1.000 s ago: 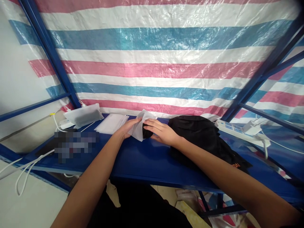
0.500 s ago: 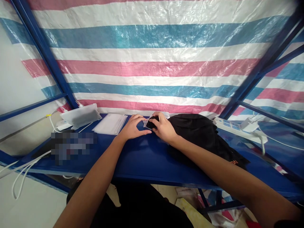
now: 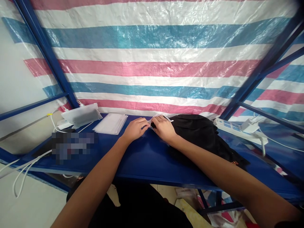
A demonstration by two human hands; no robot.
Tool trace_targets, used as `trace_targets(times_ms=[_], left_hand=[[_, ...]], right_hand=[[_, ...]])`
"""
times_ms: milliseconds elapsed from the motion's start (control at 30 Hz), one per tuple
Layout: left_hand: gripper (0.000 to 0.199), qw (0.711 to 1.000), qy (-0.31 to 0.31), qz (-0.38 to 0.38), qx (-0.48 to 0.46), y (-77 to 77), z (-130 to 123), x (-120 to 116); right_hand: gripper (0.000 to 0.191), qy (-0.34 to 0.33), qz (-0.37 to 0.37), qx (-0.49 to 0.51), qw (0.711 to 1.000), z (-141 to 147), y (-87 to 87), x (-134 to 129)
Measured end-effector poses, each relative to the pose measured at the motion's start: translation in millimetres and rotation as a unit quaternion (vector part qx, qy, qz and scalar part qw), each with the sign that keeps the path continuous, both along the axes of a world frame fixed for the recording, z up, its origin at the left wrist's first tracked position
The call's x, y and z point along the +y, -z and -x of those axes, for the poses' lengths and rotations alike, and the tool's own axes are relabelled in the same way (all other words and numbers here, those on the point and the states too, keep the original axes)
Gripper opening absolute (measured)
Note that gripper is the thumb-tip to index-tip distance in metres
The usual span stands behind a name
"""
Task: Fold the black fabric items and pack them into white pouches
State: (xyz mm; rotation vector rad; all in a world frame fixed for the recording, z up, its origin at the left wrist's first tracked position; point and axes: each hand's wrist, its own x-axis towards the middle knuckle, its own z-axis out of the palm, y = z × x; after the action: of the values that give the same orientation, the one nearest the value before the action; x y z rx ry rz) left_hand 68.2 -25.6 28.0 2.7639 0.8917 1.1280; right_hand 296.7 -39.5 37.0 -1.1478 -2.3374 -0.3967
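Over the far middle of the blue desk my two hands come close together around a small translucent plastic bag (image 3: 150,123). My left hand (image 3: 136,129) pinches the left edge of the bag between thumb and fingers. Curled over the bag from the other side, my right hand (image 3: 163,129) grips it with a small black object (image 3: 153,124), mostly hidden beneath the fingers. A whitish flap of the bag shows behind the right knuckles. To the left of my left hand lies a stack of flat white sheets or bags (image 3: 110,123).
A dark cloth garment (image 3: 197,133) is heaped right of my hands on the blue desk (image 3: 142,161). Beyond it lies a white power strip (image 3: 234,129). At left stand a white box-like device (image 3: 83,115) and loose white cables (image 3: 26,167). Blue posts frame both sides.
My left hand has gone from spread fingers beside the bag to a pinch on its edge. My right hand has turned over the black object, which is now mostly covered.
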Motion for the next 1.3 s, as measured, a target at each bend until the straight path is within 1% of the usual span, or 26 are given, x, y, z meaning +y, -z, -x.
trace_targets(times_ms=[33,100,200,267,300,367,433,500,533,600,700,767,833,867,900,967,1000,1033,1100,1133,1200,1267,1300], left_hand=[[0.027,1.000,0.007,0.008,0.001,-0.4,-2,-1],[0.028,0.999,0.010,0.031,-0.012,-0.3,-4,0],[0.025,0.995,0.000,0.068,-0.078,0.5,2,4],[0.024,0.989,0.004,0.098,-0.107,0.0,6,5],[0.024,0.987,0.009,0.115,-0.109,-0.6,8,5],[0.024,0.985,0.023,0.138,-0.105,-2.4,7,2],[0.024,0.984,0.035,0.145,-0.102,-4.1,3,-3],[0.025,0.983,0.043,0.146,-0.103,-4.9,-2,-7],[0.025,0.982,0.045,0.148,-0.105,-4.9,-4,-8],[0.025,0.981,0.042,0.149,-0.115,-3.9,-4,-6],[0.022,0.981,0.011,0.132,-0.138,-0.9,4,2],[0.019,0.982,-0.029,0.111,-0.152,0.7,13,9],[0.016,0.982,-0.061,0.091,-0.156,1.6,21,15],[0.015,0.982,-0.067,0.084,-0.153,1.8,24,18],[0.014,0.983,-0.069,0.077,-0.150,2.2,28,20],[0.014,0.984,-0.073,0.066,-0.147,3.3,33,24],[0.013,0.984,-0.081,0.062,-0.145,4.0,35,25],[0.013,0.984,-0.094,0.057,-0.143,4.7,36,26],[0.016,0.981,-0.127,0.039,-0.144,5.4,35,25],[0.022,0.978,-0.143,0.024,-0.149,4.9,34,23],[0.041,0.974,-0.161,-0.014,-0.158,2.1,27,16],[0.052,0.980,-0.140,-0.040,-0.136,-2.5,18,7],[0.052,0.986,-0.115,-0.044,-0.112,-4.8,13,3]], right_hand=[[0.024,-0.006,0.000,-0.003,1.000,0,0.9,1],[0.027,-0.044,0.000,0.009,0.999,-2,3.7,3],[0.042,-0.113,0.005,0.084,0.990,-8,8.2,8],[0.049,-0.140,0.010,0.131,0.981,-12,10.9,12],[0.047,-0.146,0.007,0.142,0.979,-13,12.1,14],[0.037,-0.146,-0.012,0.138,0.979,-13,14.8,18],[0.024,-0.139,-0.032,0.123,0.982,-12,17.5,23],[0.016,-0.145,-0.032,0.113,0.982,-10,19.7,27],[0.017,-0.156,-0.026,0.108,0.981,-10,20.4,28],[0.024,-0.181,-0.012,0.098,0.979,-11,20.2,27],[0.038,-0.189,-0.009,0.114,0.975,-15,15.3,20],[0.041,-0.176,-0.033,0.151,0.972,-18,10.3,15],[0.046,-0.143,-0.067,0.200,0.967,-21,7.3,15],[0.051,-0.122,-0.079,0.224,0.964,-23,7.4,17],[0.057,-0.104,-0.082,0.245,0.960,-26,9.0,21],[0.064,-0.084,-0.059,0.277,0.956,-30,15.5,30],[0.062,-0.080,-0.037,0.287,0.954,-33,19.5,35],[0.055,-0.076,-0.014,0.293,0.953,-35,23.2,39],[0.033,-0.064,0.021,0.310,0.949,-36,28.2,43],[0.024,-0.057,0.029,0.321,0.945,-36,28.9,43],[0.021,-0.060,0.032,0.338,0.939,-34,27.6,39],[0.021,-0.089,0.031,0.338,0.936,-29,24.6,33],[0.020,-0.108,0.028,0.329,0.938,-27,23.3,29]])
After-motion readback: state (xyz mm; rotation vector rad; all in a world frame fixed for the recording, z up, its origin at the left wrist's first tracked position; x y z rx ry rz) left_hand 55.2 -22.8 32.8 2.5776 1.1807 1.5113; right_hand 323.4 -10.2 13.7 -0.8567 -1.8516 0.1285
